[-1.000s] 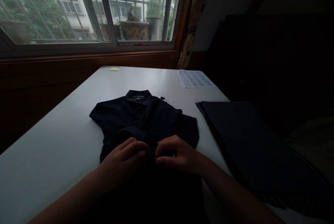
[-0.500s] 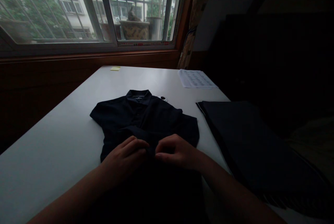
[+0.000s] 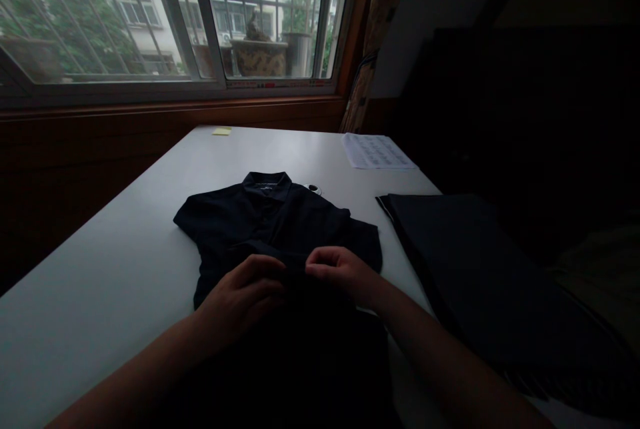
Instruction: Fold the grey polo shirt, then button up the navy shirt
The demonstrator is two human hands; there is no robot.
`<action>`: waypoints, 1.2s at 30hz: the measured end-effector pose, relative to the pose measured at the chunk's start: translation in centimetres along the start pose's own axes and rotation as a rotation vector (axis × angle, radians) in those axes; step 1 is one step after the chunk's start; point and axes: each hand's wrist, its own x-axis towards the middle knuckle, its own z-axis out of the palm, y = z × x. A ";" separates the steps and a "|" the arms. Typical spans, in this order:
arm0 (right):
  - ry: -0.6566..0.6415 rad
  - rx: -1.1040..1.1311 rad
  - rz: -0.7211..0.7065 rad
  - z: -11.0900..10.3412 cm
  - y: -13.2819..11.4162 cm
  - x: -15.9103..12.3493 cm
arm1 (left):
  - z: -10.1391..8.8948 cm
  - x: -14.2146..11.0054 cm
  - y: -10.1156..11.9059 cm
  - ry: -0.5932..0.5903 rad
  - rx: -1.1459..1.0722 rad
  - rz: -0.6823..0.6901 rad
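A dark navy polo shirt (image 3: 270,222) lies front up on the white table (image 3: 115,249), collar toward the window. Its lower part is folded up over the middle. My left hand (image 3: 245,295) rests on the fold with fingers curled, gripping the cloth's edge. My right hand (image 3: 340,272) pinches the same folded edge just to the right. Both hands meet near the shirt's centre line.
A dark flat folder or cloth stack (image 3: 475,269) lies at the right of the table. A printed sheet (image 3: 375,151) sits at the far right corner, a yellow sticky note (image 3: 221,131) at the far edge. A small object (image 3: 313,189) peeks out beside the collar. The window is behind.
My right hand has moved away from me and slightly up along the shirt, carrying the folded edge with it. My left hand shifted a little the same way.
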 end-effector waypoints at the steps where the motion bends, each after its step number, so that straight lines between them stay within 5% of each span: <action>1: -0.003 0.009 0.013 0.1 0.0 0.0 | 0.0 -0.1 0.1 0.003 0.010 0.002; 10: -0.012 -0.065 -0.014 0.5 -0.1 0.0 | 0.2 0.3 0.4 -0.036 0.014 0.140; 22: 0.004 -0.257 -0.142 1.2 -0.7 -0.3 | 0.6 0.5 0.5 -0.017 0.094 0.113; 36: 0.188 -0.417 -0.241 0.7 -0.3 0.0 | 0.0 0.7 1.0 0.014 -0.050 0.079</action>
